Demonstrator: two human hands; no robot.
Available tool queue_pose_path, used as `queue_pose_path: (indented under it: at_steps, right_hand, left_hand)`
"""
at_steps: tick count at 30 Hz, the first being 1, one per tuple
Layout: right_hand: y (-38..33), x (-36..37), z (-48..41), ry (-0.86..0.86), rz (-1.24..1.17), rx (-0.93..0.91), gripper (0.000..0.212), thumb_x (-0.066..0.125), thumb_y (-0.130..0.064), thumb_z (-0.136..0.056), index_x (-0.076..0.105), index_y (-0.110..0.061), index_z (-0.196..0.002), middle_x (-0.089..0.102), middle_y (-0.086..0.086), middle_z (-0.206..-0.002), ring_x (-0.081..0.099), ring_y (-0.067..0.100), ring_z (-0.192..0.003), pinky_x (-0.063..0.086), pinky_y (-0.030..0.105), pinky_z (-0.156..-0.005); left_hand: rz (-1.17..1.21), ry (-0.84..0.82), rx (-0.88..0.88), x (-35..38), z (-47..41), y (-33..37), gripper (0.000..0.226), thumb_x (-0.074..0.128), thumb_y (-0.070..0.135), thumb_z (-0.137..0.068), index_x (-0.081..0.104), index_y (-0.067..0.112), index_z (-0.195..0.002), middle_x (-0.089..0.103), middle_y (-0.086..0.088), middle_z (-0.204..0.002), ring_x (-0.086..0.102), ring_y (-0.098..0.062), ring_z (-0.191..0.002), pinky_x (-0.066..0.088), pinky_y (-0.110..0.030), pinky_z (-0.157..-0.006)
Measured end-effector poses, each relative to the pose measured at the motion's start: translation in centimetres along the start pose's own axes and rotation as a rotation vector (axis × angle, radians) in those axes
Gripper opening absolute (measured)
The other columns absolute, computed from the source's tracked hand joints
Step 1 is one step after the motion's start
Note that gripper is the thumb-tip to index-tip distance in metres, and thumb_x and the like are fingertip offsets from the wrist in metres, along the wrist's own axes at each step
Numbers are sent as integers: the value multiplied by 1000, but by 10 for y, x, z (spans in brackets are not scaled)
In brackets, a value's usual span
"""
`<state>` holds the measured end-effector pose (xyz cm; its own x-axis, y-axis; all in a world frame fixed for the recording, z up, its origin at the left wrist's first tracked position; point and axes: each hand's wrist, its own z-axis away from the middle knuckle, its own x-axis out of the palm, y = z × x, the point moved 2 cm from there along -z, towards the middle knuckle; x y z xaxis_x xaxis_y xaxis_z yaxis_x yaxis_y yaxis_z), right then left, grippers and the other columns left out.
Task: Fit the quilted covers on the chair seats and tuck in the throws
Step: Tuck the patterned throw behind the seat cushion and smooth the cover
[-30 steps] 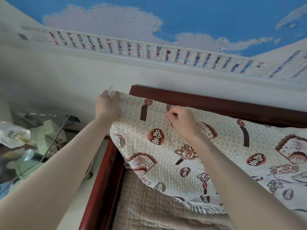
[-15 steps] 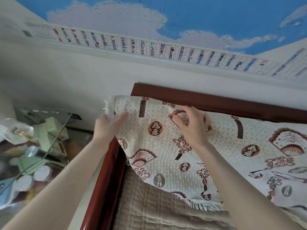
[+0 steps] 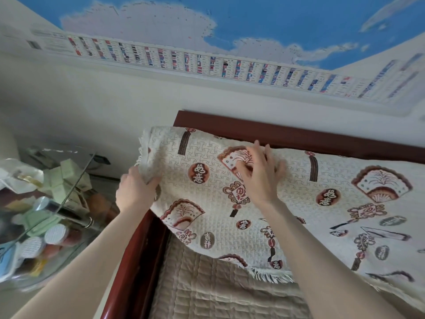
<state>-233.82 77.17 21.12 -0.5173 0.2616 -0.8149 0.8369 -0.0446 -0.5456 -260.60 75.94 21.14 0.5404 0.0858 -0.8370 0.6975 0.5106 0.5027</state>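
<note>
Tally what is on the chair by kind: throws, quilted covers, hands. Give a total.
Throw: 1
Quilted cover: 1
Hands: 2 (left hand gripping the throw's corner, right hand pressing flat on it)
Total: 4

one throw (image 3: 207, 203), one quilted cover (image 3: 207, 293), two hands (image 3: 134, 192) (image 3: 261, 178) — one wall map (image 3: 253, 31)
</note>
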Motion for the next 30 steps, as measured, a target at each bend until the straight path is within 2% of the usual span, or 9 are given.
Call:
queue_pose_path:
  at_steps: [2,5,15,18,20,23,26,28,30]
  right_hand:
    - [18,-10,8,-20,82,-20,62,61,-42,-91,39,-24,-147,22,0,-160,11,22,-149,-8,47,-114]
    - [48,-30,15,-21,97,-8,63,61,-38,-92,37,-24,-148,23,0,-159,12,22,-149,-4,52,-116]
    - [147,-104,-4,25,114,115,45,61,-33,-93,55,-18,-136,45,0,-149,26,21,-144,4,45,-115]
    - [174,-120,-9,72,65,97,31,65,-26,-92,67,-16,-122,59,0,-134,46,24,-132,12,49,-112]
    - [188,-126,-14,167,4,16,16,69,-14,-88,73,-12,-104,70,2,-114,64,29,-105,28,56,-104]
    - [189,-123,-24,252,-23,4,8,67,-2,-85,72,-8,-85,73,3,-93,65,29,-86,37,45,-97]
    - [178,-122,-39,295,-107,4,16,57,4,-86,67,-6,-78,69,4,-75,61,26,-70,47,48,-83]
    - [176,-119,-47,302,-174,-29,17,53,3,-86,65,-6,-78,66,2,-75,60,26,-68,49,49,-79]
    - [178,-111,-44,272,-173,-29,16,51,-2,-90,64,-8,-83,67,2,-90,62,31,-85,43,52,-94]
  left_hand:
    - [-41,28,-16,7,10,2,71,70,38,-86,33,4,-137,36,-22,-135,38,-40,-124,37,-49,-95]
    - [-58,143,97,19,33,22,85,69,36,-86,19,10,-150,22,-17,-147,25,-35,-131,26,-48,-103]
    - [30,103,766,112,85,153,39,61,28,-92,61,16,-129,49,-11,-143,34,-32,-140,11,-48,-114]
    - [27,114,777,131,84,176,28,63,21,-91,67,14,-118,58,-11,-131,42,-33,-134,9,-54,-114]
    - [85,174,755,137,80,183,18,62,19,-89,73,14,-102,65,-9,-116,52,-35,-120,15,-59,-111]
    - [83,246,764,138,75,191,17,55,10,-89,72,12,-85,66,-6,-98,57,-34,-99,21,-61,-105]
    - [116,297,733,128,67,207,16,53,6,-93,67,8,-86,64,-9,-95,56,-34,-93,30,-55,-100]
    - [151,322,689,127,61,213,19,49,10,-96,66,7,-90,64,-10,-96,55,-35,-93,33,-50,-96]
    - [122,323,681,135,61,207,25,44,18,-98,67,9,-98,64,-10,-104,55,-37,-103,28,-56,-106]
